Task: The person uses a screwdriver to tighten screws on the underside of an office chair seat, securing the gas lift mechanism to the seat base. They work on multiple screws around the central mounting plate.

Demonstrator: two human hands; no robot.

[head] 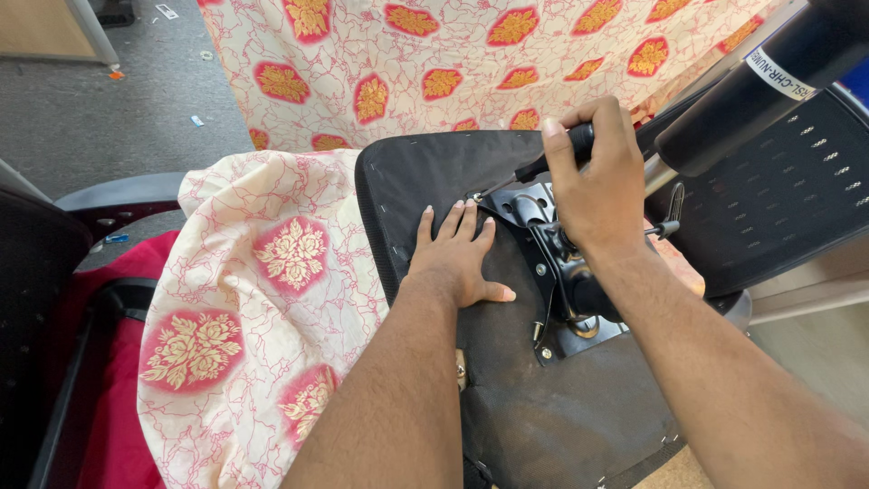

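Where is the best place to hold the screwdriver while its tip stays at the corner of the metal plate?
Probably the black handle of the screwdriver, wrapped from above, as the right hand does now. The tool slants down to the left toward the metal plate, so the thick handle end is raised and free, while the thin shaft offers little to grip.

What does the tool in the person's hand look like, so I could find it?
Find the upturned black chair seat with its metal plate. Above the plate, the right hand grips a screwdriver. Its black handle and thin shaft slant down to the plate's corner.
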